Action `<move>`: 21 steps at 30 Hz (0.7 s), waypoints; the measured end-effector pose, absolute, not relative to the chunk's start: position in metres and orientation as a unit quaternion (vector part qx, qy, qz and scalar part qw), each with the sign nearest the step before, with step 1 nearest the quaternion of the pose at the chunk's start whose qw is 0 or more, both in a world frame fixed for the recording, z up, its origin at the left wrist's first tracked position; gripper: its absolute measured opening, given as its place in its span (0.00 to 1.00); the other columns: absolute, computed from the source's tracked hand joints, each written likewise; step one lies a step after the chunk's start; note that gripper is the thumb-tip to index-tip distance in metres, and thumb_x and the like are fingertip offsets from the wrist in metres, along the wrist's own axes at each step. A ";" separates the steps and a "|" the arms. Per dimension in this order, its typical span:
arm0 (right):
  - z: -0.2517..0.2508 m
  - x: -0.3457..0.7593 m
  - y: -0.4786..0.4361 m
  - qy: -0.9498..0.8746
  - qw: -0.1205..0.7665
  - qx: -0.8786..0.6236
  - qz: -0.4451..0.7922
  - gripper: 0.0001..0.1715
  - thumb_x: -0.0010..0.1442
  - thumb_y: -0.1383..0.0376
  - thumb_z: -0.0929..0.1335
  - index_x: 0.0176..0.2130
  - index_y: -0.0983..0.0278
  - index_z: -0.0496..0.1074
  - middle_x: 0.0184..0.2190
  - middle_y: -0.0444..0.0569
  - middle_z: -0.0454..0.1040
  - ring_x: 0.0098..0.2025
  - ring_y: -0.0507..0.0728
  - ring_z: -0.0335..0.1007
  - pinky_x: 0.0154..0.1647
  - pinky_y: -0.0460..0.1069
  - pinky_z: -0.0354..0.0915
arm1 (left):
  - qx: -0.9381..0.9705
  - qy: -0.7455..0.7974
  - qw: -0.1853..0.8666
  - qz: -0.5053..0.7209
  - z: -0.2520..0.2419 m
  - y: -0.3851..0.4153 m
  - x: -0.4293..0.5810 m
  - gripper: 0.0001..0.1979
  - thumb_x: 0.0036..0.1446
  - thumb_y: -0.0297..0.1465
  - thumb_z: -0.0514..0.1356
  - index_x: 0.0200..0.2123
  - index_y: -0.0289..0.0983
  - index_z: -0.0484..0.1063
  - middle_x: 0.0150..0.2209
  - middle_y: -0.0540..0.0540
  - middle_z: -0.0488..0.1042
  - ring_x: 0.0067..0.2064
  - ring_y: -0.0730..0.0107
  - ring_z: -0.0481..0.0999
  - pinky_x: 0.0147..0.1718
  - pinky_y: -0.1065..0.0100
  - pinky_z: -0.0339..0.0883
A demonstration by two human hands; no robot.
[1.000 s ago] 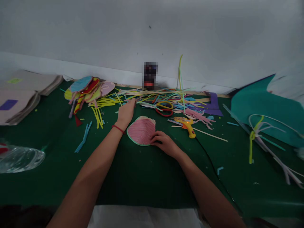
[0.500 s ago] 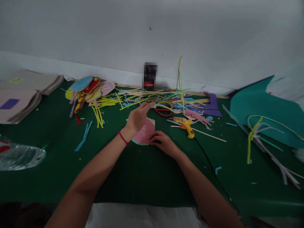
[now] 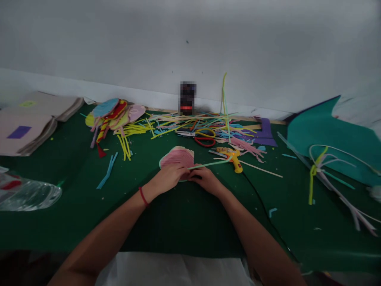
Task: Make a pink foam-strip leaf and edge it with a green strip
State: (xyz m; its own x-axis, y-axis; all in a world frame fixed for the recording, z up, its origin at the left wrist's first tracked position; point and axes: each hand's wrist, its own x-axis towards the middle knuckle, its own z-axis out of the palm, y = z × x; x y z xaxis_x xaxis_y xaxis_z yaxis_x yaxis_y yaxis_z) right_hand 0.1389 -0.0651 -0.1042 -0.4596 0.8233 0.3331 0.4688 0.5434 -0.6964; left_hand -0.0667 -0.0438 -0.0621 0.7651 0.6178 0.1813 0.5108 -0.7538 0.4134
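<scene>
A rounded pink piece (image 3: 177, 155) with ridged rows and a pale green edge lies flat on the green table (image 3: 178, 222). My left hand (image 3: 171, 176) is over its lower left part, fingers pinched on one end of a thin pale green strip (image 3: 211, 163). The strip reaches right, past my other hand, toward the yellow glue gun (image 3: 236, 160). At the piece's lower right edge, my right hand (image 3: 205, 178) has its fingers closed on the rim. Both hands' fingertips nearly meet, and the hands cover the piece's lower part.
Scissors (image 3: 205, 137) with red and yellow handles lie by a heap of coloured strips (image 3: 166, 123). Colourful flat shapes (image 3: 105, 107), books (image 3: 26, 131) and a plastic bottle (image 3: 35, 194) are on the left. The glue gun's cord (image 3: 262, 202) runs toward the front. A teal sheet (image 3: 321, 131) stands right.
My left hand has come down and toward me from near the scissors, bringing the pale green strip to the pink piece. My right hand has stayed at the rim.
</scene>
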 end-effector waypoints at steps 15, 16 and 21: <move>-0.107 0.142 -0.063 -0.791 0.360 -0.381 0.315 0.03 0.58 0.66 0.71 0.33 0.60 0.77 0.40 0.49 0.73 0.46 0.56 0.71 0.50 0.54 0.68 | 0.916 0.345 0.162 0.126 -0.061 -0.043 -0.074 0.11 0.61 0.23 0.51 0.38 0.35 0.73 0.40 0.42 0.74 0.44 0.62 0.73 0.45 0.60 0.68; -0.107 0.142 -0.063 -0.790 0.361 -0.383 0.314 0.03 0.58 0.66 0.71 0.33 0.60 0.77 0.40 0.49 0.73 0.46 0.56 0.71 0.50 0.54 0.68 | 0.916 0.342 0.168 0.127 -0.060 -0.043 -0.074 0.10 0.60 0.24 0.52 0.37 0.35 0.72 0.40 0.43 0.74 0.44 0.62 0.73 0.45 0.60 0.68; -0.106 0.141 -0.064 -0.795 0.358 -0.381 0.306 0.03 0.58 0.67 0.71 0.33 0.61 0.77 0.40 0.50 0.74 0.46 0.56 0.71 0.50 0.54 0.68 | 0.911 0.342 0.185 0.136 -0.059 -0.043 -0.073 0.07 0.59 0.25 0.54 0.38 0.36 0.72 0.40 0.43 0.74 0.45 0.62 0.72 0.46 0.59 0.66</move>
